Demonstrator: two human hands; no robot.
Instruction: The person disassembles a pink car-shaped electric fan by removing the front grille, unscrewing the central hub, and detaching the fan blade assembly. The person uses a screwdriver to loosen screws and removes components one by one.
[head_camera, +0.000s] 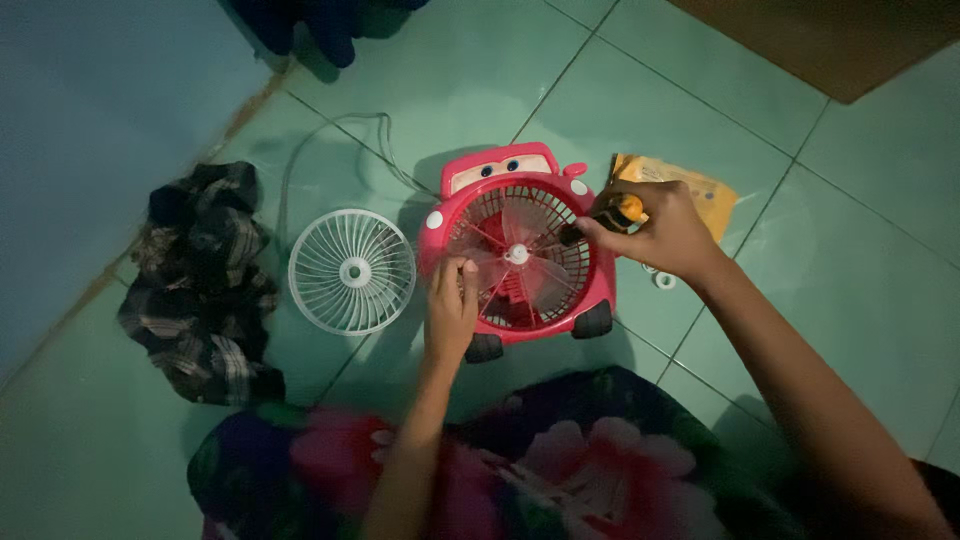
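With fingers (462, 270) on fan rim (432, 262)

Pale green tiled floor (880, 150); lying on it: red car-shaped plastic fan (515, 255), white round plastic grille (352, 271), crumpled dark plaid cloth (200, 280), yellow packet (710, 195).

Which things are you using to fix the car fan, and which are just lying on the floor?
In use: red car-shaped fan, screwdriver in right hand, left hand on the fan's rim, white grille lying beside it.

Lying about: checked cloth, yellow packet, small white ring.
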